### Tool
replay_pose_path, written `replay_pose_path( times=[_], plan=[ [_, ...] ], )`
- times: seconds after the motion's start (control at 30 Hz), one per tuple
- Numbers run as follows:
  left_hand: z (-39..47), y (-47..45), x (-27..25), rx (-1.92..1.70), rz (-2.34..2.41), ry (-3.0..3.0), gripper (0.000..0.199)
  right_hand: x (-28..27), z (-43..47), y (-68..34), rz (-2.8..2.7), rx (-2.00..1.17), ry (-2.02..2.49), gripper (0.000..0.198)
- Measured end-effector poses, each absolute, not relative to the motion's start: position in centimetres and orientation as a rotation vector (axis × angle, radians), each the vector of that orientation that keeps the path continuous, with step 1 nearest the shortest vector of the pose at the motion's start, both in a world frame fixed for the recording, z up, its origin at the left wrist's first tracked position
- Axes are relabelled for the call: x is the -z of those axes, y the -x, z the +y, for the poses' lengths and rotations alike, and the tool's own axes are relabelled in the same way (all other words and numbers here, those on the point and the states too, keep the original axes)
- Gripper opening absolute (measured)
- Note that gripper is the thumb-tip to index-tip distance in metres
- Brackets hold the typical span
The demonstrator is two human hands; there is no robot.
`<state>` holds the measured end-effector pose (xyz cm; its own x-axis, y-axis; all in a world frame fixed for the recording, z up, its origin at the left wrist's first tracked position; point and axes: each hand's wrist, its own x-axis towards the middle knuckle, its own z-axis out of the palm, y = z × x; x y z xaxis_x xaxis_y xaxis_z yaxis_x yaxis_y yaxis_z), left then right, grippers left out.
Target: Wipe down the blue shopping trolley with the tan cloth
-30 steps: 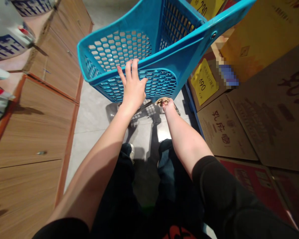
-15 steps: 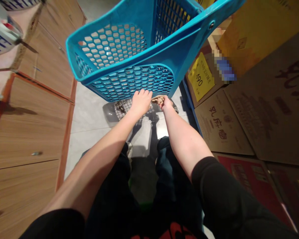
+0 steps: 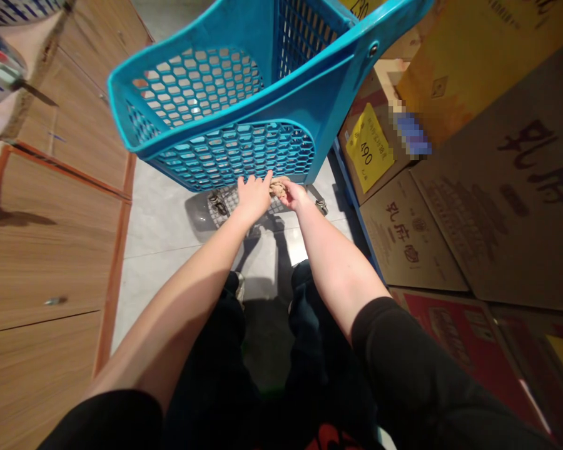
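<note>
A crumpled tan cloth (image 3: pixel 278 187) sits between my hands, low beside a blue plastic shopping cart (image 3: pixel 328 94). My right hand (image 3: pixel 294 195) pinches the cloth from the right. My left hand (image 3: pixel 254 195) is at the cloth's left side, back of the hand upward. Its fingers are spread and reach toward the lower edge of the cart's mesh side; whether they touch the mesh or the cloth I cannot tell. Part of the cloth is hidden behind both hands.
Wooden cabinets (image 3: pixel 51 250) line the left side. Stacked cardboard boxes (image 3: pixel 417 231) rise on the right, one with a yellow price sign (image 3: pixel 368 150). A grey tiled floor (image 3: pixel 154 225) lies between them. The cart's wheel (image 3: pixel 321 206) shows behind my right hand.
My right hand and the cloth have come closer to my left hand. The whole scene has shifted slightly left in view. The fingers of my left hand are more spread.
</note>
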<state>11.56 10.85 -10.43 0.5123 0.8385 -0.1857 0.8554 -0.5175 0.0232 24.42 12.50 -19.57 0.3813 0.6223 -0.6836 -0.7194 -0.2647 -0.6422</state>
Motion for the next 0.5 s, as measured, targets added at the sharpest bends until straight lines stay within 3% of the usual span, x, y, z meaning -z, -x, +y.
replay_pose_path(
  times=[0.2,0.43,0.5],
  plan=[
    [11.3,-11.2,10.7,0.146,1.505,-2.591,0.072,19.4,12.9,-25.8,0.236,-1.142,1.296,0.011],
    [11.6,-11.8,9.9,0.146,1.517,-2.551,0.062,19.8,13.1,-24.7,0.222,-1.272,1.232,0.003],
    [11.6,-12.0,9.6,0.164,1.524,-2.538,0.062,20.0,13.2,-24.9,0.263,-1.232,1.226,0.009]
  ],
)
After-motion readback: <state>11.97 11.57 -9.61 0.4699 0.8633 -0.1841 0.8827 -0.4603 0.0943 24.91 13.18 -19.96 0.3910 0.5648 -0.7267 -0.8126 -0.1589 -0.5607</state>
